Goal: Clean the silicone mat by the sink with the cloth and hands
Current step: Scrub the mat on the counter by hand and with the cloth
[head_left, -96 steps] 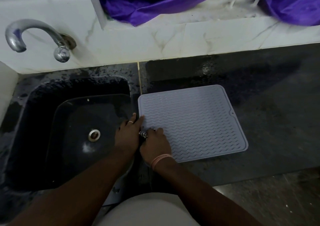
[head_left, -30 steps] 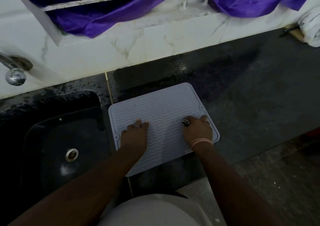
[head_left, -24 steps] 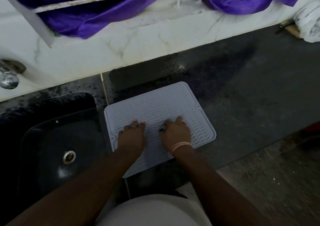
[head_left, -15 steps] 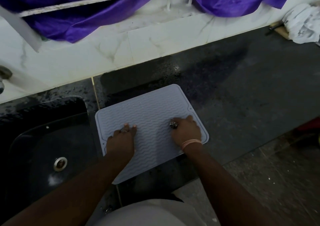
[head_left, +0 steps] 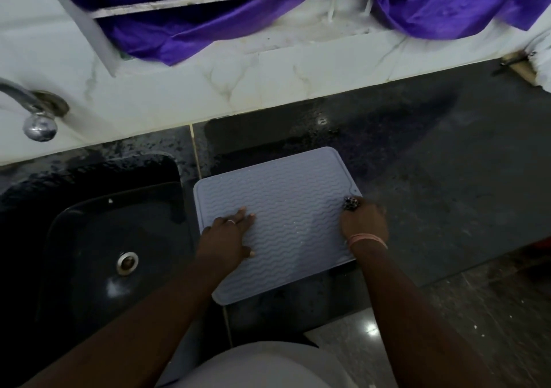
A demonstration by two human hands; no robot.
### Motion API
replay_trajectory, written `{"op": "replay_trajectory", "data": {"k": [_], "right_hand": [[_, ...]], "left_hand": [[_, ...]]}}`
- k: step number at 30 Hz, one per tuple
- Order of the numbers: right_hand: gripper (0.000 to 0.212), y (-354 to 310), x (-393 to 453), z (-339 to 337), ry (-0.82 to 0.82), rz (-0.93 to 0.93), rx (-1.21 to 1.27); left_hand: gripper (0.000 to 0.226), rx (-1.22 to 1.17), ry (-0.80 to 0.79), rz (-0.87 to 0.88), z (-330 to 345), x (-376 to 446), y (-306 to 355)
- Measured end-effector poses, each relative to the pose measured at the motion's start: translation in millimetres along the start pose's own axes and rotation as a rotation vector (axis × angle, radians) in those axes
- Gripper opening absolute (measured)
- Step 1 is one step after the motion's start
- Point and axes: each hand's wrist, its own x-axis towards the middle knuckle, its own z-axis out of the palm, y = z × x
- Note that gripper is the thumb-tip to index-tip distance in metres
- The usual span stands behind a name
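The grey silicone mat point(head_left: 286, 197) with a wavy ribbed surface lies flat on the dark counter point(head_left: 447, 164), just right of the sink point(head_left: 89, 223). My left hand point(head_left: 226, 238) rests flat on the mat's left part, fingers straight, a ring on one finger. My right hand point(head_left: 362, 222) is at the mat's right edge, fingers curled over a small dark speckled wad of cloth point(head_left: 350, 203) pressed against the mat's rim. A pink band circles the right wrist.
A black sink with a metal drain point(head_left: 127, 263) sits left, a chrome tap point(head_left: 35, 113) on the white tiled wall above it. Purple fabric point(head_left: 208, 30) hangs over the ledge behind. A white bundle point(head_left: 544, 68) lies at the far right. The counter looks wet behind the mat.
My right hand slid the cloth wad from the mat's middle out to its right edge. My left hand stayed pressed on the mat's left part.
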Motion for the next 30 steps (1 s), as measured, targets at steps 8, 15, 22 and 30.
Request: {"op": "replay_trajectory", "data": {"k": [8, 15, 22, 30], "right_hand": [[0.038, -41, -25, 8, -0.04, 0.159, 0.208], [0.031, -49, -46, 15, -0.004, 0.207, 0.335], [0.032, -63, -99, 39, -0.086, 0.029, 0.263], [0.032, -109, -162, 92, -0.21, -0.164, 0.211]], "left_hand": [[0.085, 0.048, 0.03, 0.053, 2, -24, -42], [0.077, 0.024, 0.033, 0.039, -2, -42, -83], [0.067, -0.105, 0.055, 0.029, 3, -38, -83], [0.072, -0.227, 0.129, 0.016, 14, -38, -91]]}}
